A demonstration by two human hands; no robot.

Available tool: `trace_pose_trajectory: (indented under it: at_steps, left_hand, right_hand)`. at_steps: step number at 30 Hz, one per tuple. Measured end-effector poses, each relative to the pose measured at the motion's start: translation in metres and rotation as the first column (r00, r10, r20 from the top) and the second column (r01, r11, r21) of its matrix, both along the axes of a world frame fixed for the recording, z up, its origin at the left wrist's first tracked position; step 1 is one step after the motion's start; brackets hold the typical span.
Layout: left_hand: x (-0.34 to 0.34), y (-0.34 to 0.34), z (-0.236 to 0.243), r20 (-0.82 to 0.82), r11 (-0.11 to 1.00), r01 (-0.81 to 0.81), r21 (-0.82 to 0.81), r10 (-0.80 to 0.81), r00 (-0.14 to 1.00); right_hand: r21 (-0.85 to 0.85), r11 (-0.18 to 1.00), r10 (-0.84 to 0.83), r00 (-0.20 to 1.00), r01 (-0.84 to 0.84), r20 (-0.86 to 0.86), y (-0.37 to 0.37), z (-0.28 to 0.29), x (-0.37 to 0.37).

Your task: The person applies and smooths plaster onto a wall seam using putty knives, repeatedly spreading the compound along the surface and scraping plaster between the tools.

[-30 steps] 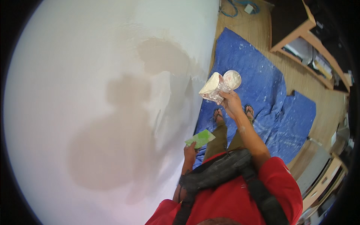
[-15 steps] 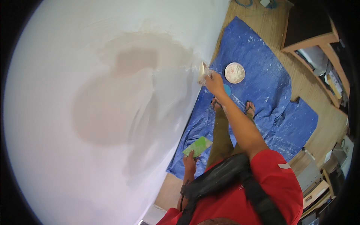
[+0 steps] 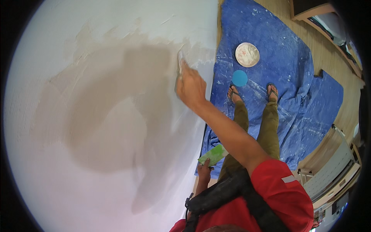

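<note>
My right hand (image 3: 191, 87) is closed on a pale scraper (image 3: 181, 58) at the white wall (image 3: 69, 185), where uneven beige patches and my shadow show; the blade is mostly hidden or edge-on. Low beside the wall, my left hand (image 3: 205, 170) grips a green flat spreader (image 3: 214, 154) in front of my legs. An open round tub (image 3: 247, 54) with white paste sits on the paint-spotted blue tarp (image 3: 301, 65), just above a round blue lid (image 3: 239, 78). My sandalled feet stand on the tarp, below the lid.
Wooden furniture with shelves (image 3: 317, 19) stands at the upper right on the wood-look floor (image 3: 299, 27). At the lower right are stacked boards and flat panels (image 3: 328, 170) and other items. The wall fills the left half of the view.
My right hand has swung left from over the tarp onto the wall with the scraper, uncovering the blue lid. My left hand still holds the green spreader low down.
</note>
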State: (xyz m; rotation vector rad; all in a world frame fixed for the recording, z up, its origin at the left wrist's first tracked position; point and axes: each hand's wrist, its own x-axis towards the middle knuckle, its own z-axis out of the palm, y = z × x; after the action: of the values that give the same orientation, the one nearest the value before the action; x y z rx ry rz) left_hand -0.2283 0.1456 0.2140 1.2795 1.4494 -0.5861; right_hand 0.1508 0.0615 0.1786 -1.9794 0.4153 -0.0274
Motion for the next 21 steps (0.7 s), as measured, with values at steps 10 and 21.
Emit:
trace_pose_trajectory:
  at_steps: [10, 21]
  left_hand:
    - [0.036, 0.007, 0.004, -0.012, 0.982, 0.171, -0.079, -0.172, 0.985]
    - [0.052, 0.020, 0.014, 0.004, 0.969, 0.240, -0.067, -0.240, 0.971]
  right_hand:
    - [0.273, 0.956, -0.033, 0.969, 0.102, -0.247, -0.071, -0.098, 0.023]
    - [0.263, 0.955, -0.102, 0.984, 0.138, -0.143, -0.055, 0.016, 0.034]
